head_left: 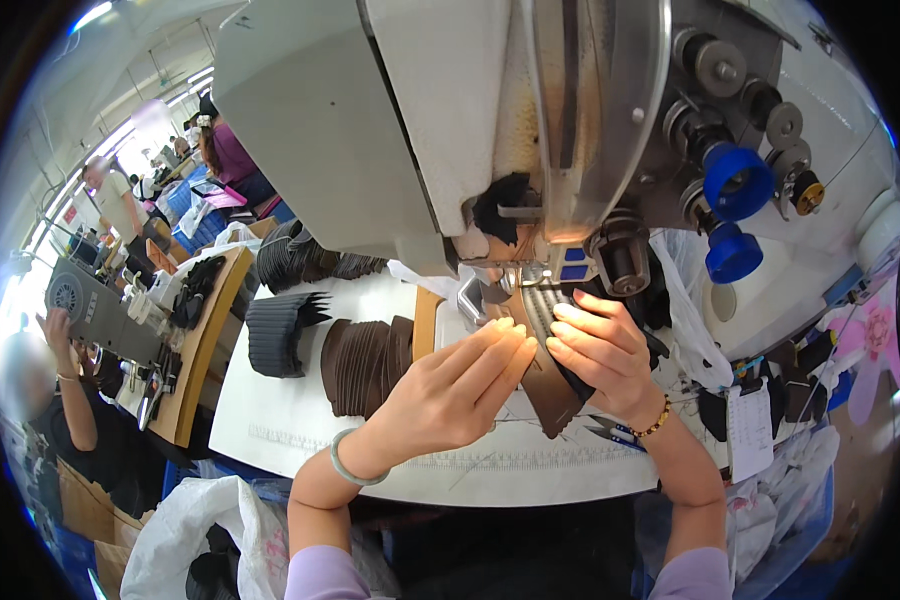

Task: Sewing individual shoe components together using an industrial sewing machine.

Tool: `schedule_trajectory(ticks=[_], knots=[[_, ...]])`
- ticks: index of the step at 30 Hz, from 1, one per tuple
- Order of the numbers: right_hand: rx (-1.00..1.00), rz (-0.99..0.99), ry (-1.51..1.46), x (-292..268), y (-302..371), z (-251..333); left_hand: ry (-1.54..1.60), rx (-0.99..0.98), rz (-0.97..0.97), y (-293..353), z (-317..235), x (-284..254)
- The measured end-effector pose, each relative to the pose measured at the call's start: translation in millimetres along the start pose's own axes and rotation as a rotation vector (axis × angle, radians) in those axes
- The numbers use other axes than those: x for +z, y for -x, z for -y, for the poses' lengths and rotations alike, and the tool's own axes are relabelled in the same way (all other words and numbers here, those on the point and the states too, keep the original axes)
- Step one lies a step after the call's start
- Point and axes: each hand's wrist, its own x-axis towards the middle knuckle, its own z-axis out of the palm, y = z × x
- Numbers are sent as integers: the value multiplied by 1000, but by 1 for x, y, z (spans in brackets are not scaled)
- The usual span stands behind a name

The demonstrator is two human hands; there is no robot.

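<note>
Center: left hand (450,390) pinches one brown piece (548,395); right hand (612,360) half-curled against it, grip unclear. Two blue knobs (738,182), upper right.

Strip lights (201,75), wooden-edged workbench (211,342)

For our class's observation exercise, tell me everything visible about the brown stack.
The brown stack is many thin, leather-looking pieces, curved along their edges and layered like a fanned deck. It sits on the white table, right of a black stack. The left hand overlaps its near right corner in view; whether they touch is unclear.
</note>
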Motion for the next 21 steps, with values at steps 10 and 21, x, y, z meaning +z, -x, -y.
schedule_trajectory(ticks=[10, 21], knots=[[28, 3, 12, 2, -1, 4, -9, 50, -19, -2, 6, -3], [85, 10, 91, 9, -4, 9, 44, 14, -78, 0, 21, 5]])
